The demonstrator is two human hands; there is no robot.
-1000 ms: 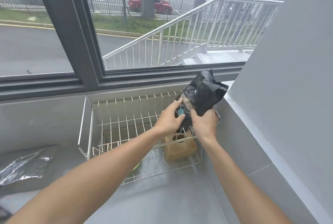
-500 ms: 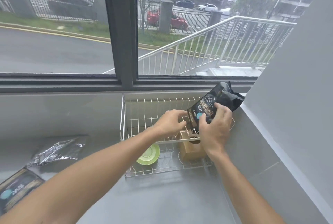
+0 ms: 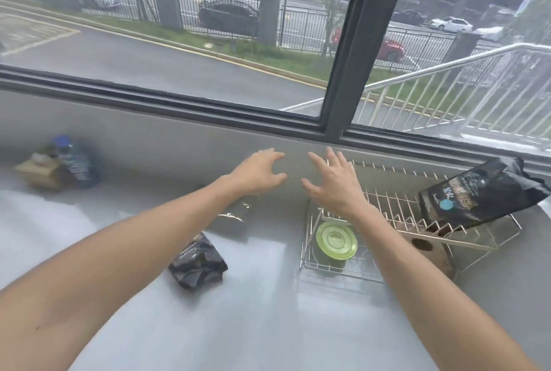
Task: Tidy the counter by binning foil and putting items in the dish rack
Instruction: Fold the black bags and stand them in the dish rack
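A wire dish rack [image 3: 384,200] stands on the grey counter at the right. Leaning in its far right end is a black pouch [image 3: 477,194], free of both hands. A green plate [image 3: 336,240] and a brown box [image 3: 429,251] also sit in the rack. My left hand [image 3: 259,172] and my right hand [image 3: 331,182] hover open and empty above the counter, left of the rack's middle. A second black pouch [image 3: 198,263] lies on the counter under my left forearm. Crumpled foil [image 3: 234,217] lies just behind it, partly hidden by that arm.
At the far left, a cardboard box [image 3: 40,173] and a plastic bottle with a blue cap [image 3: 76,158] stand against the back wall. A window sill runs along the back; a grey wall closes the right side.
Both hands have let go of the black pouch, which now rests in the rack. They have moved left, and the view has swung left with them.
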